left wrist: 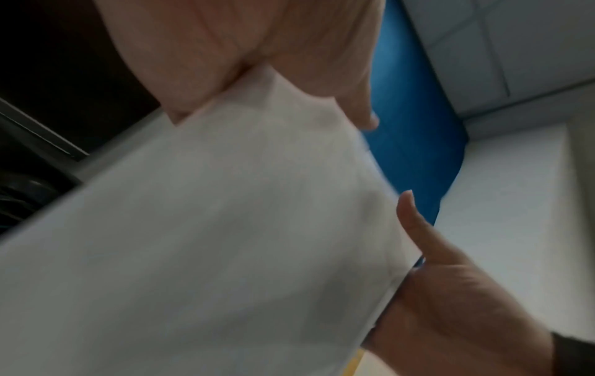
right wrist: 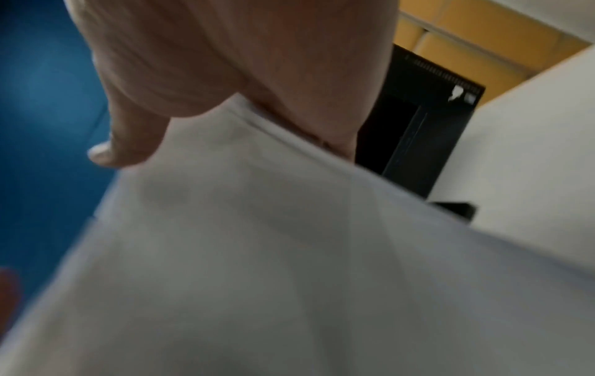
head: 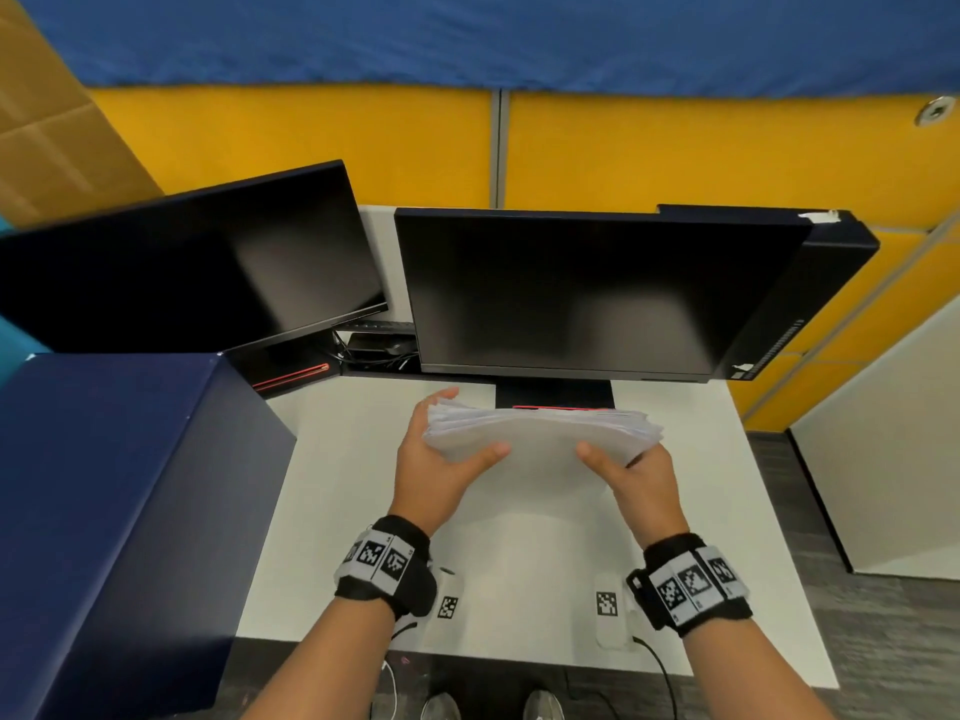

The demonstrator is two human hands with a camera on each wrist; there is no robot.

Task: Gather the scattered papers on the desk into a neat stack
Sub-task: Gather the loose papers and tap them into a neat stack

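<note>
Papers (head: pixel 540 433) gripped above desk (head: pixel 519 537), left hand (head: pixel 436 459) and right hand (head: pixel 639 475) at opposite ends.
Light, floppy, prone to fanning; best clamped at short edges, thumbs on top.

Both wrist views motion-blurred. Paper stack (head: pixel 540 433) hides fingers of left hand (head: pixel 434 472) and right hand (head: pixel 636 478) beneath it; only thumbs on top show. Sheet count, print unreadable. Monitor base (head: pixel 556 394) partly hidden beyond fingertips.
</note>
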